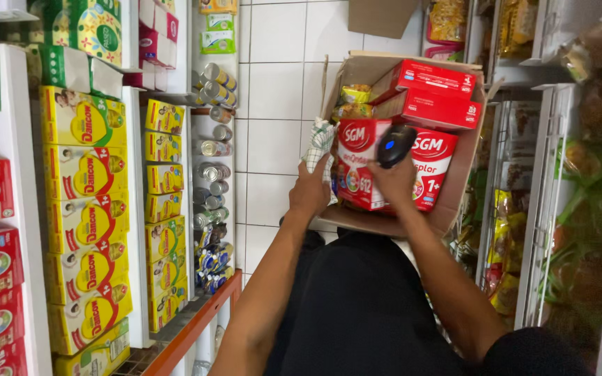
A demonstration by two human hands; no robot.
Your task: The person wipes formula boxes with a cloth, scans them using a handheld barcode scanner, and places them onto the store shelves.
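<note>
**Scanner over a red carton in the box**

Head view: the right hand (pixel 397 182) is clamped on a black handheld scanner (pixel 394 144), held against a red-and-white carton (pixel 357 163) standing in an open cardboard box (pixel 377 69). The left hand (pixel 310 191) grips that carton's edge — beside a checked cloth (pixel 319 143). Yellow boxes (pixel 85 174) fill the shelf at left.

bare forearms, black trousers, no sleeves
</note>
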